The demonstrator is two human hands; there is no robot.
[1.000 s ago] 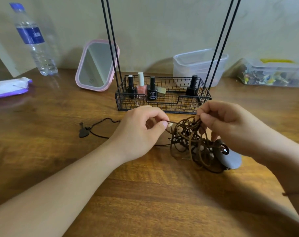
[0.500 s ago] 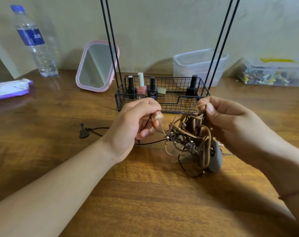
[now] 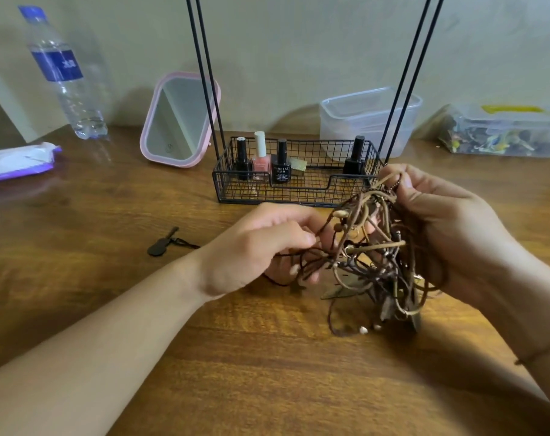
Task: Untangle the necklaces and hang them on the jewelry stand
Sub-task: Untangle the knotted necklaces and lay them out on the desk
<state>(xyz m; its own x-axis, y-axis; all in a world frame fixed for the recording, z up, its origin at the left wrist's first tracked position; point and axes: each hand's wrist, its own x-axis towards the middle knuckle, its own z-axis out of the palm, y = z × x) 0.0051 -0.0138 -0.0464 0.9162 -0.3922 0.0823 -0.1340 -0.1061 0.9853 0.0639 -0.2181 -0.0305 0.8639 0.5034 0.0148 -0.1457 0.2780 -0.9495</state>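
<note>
A tangled bundle of brown cord necklaces (image 3: 380,253) with beads and metal pendants hangs just above the wooden table (image 3: 110,221). My right hand (image 3: 450,228) grips the top of the bundle and holds it up. My left hand (image 3: 267,247) pinches a dark cord at the bundle's left side. That cord runs left to a black guitar-shaped pendant (image 3: 162,243) lying on the table. The jewelry stand (image 3: 299,180) is a black wire basket with tall thin black rods rising out of view, just behind my hands.
Several nail polish bottles (image 3: 261,158) stand in the basket. A pink-framed mirror (image 3: 179,121) and a water bottle (image 3: 66,77) stand at the back left, a wipes pack (image 3: 19,162) at the far left. Two clear plastic boxes (image 3: 368,118) sit at the back right.
My right hand has lifted the bundle off the table and drawn it nearer. My left hand has taken the dark cord, and the guitar pendant has been dragged slightly to the right.
</note>
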